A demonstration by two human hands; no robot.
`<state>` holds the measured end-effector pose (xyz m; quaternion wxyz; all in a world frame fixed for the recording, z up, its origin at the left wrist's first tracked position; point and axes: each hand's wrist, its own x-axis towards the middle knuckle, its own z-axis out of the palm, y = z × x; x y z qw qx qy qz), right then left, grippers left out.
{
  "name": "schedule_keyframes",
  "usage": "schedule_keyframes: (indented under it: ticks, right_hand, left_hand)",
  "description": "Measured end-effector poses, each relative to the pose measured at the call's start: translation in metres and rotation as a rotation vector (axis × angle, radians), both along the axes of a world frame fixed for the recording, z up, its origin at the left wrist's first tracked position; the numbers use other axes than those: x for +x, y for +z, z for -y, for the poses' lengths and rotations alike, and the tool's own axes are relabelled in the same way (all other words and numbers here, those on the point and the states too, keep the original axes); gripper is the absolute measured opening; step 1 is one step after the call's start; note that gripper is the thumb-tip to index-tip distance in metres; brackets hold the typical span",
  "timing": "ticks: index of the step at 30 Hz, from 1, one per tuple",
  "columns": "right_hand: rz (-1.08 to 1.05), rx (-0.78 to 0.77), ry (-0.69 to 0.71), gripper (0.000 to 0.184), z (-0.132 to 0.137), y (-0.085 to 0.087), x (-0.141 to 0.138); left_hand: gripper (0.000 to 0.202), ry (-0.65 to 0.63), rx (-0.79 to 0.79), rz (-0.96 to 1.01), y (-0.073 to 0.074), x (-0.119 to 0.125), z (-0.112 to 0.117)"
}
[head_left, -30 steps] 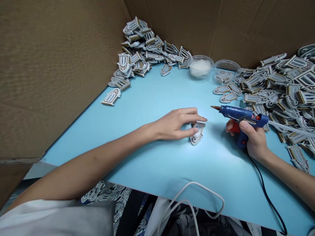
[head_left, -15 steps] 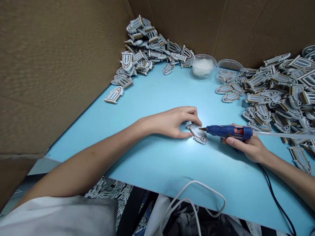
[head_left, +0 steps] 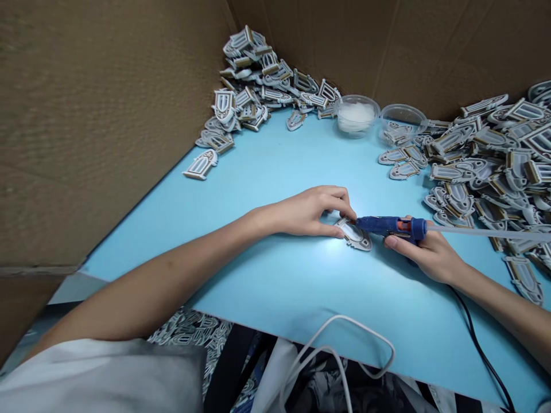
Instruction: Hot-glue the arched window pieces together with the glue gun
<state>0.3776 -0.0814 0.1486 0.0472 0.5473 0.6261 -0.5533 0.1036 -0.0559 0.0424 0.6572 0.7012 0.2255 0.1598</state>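
Left hand [head_left: 310, 211]: partly closed, fingers curved over and thumb low, pinching the near end of a flat arched plastic piece [head_left: 355, 235], which lies flat on the blue surface [head_left: 275, 304] just past the fingertips. Right hand [head_left: 426, 252]: closed around a blue hot glue gun [head_left: 387, 226], held nearly level, with the index finger hidden behind the body. The gun's nozzle points toward the left hand and sits at the piece's upper edge, beside the left fingertips. A clear glue stick [head_left: 482, 231] runs out of the gun's back, away from the right hand. Black cord [head_left: 477, 338] trails below the right wrist.

Progress, as far as visible: one piece is at the hands, and the glare hides whether any glue is on it. Large heaps remain: one heap of pieces [head_left: 245, 86] well beyond the left hand, another [head_left: 486, 166] beyond the right hand. Whether those pieces have been worked cannot be told.

Farther ahead of the hands: a clear tub of white stuff [head_left: 356, 116], then a clear tub holding a few pieces [head_left: 402, 117]. A lone piece [head_left: 200, 164] lies well left of the left hand, by a cardboard wall [head_left: 99, 132].
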Motion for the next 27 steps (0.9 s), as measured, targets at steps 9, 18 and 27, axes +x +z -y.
schedule_keyframes:
  ticks: [9,18,27]
  right_hand:
    - [0.011,0.0,0.016,0.044,-0.001,0.0008,-0.0021]
    - [0.008,0.039,0.027,0.044,0.0036,0.0,0.0002]
    - [-0.009,0.046,0.037,0.045,0.0019,-0.001,0.0002]
  left_hand:
    - [0.032,0.003,0.013,-0.003,-0.0009,0.001,0.0019]
    - [0.031,0.003,0.025,-0.007,-0.0014,0.0015,0.0017]
    - [0.031,-0.002,0.05,-0.012,-0.0013,0.002,0.0018]
